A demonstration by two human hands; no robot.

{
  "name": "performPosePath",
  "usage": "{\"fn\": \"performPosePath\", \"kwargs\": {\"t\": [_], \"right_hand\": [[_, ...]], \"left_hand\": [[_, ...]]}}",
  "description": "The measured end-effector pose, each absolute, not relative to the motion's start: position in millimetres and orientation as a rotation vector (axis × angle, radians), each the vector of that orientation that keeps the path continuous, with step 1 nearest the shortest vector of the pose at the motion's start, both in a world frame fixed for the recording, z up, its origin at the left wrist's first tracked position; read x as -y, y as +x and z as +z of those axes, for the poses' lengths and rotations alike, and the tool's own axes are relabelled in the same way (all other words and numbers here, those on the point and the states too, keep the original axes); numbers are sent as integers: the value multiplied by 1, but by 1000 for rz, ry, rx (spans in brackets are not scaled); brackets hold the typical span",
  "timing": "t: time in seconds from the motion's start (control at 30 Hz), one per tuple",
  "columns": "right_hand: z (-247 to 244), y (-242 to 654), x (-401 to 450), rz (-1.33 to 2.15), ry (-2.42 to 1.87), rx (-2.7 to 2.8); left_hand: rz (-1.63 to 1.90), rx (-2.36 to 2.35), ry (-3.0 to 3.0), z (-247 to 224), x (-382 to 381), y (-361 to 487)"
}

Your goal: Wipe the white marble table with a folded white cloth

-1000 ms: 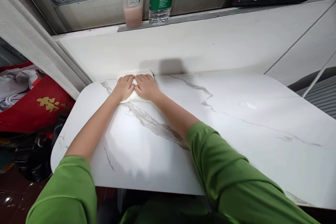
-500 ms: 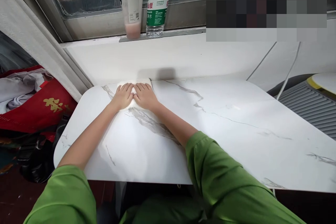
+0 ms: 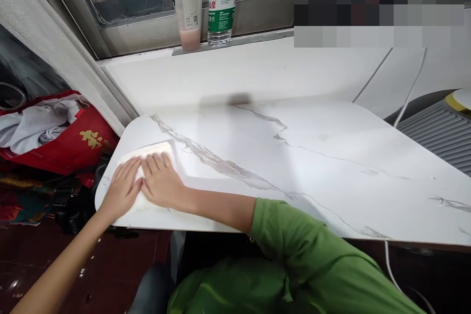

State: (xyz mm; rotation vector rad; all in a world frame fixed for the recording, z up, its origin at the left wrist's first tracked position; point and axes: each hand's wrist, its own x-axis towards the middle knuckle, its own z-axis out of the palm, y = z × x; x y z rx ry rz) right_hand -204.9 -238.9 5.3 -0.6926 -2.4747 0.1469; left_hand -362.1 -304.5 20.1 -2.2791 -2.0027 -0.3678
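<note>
A folded white cloth [image 3: 162,147] lies flat on the white marble-patterned table [image 3: 324,176], near its left end. My left hand [image 3: 123,189] rests palm down on the cloth's left part, fingers stretched out. Beside it, my right hand [image 3: 160,179] presses flat on the cloth too, its fingers extended and the two thumbs close together. Neither hand is wrapped round the cloth; both lie on top and cover much of it.
A plastic cup [image 3: 189,34] with pink drink and a water bottle [image 3: 221,14] stand on the window ledge. Left of the table is a red bag [image 3: 73,135] stuffed with pale fabric. A grey ribbed surface [image 3: 437,130] and a white cable [image 3: 410,88] are at the right.
Both hands have slid the cloth from the table's back edge toward the front left corner. The view has shifted slightly.
</note>
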Motion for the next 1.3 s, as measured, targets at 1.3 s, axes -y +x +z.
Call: {"fn": "performPosePath", "kwargs": {"t": [1.3], "right_hand": [[-4,-239,40,177,-883,2369]], "left_hand": [[-354,2083,-2259,17,78,-392]]}}
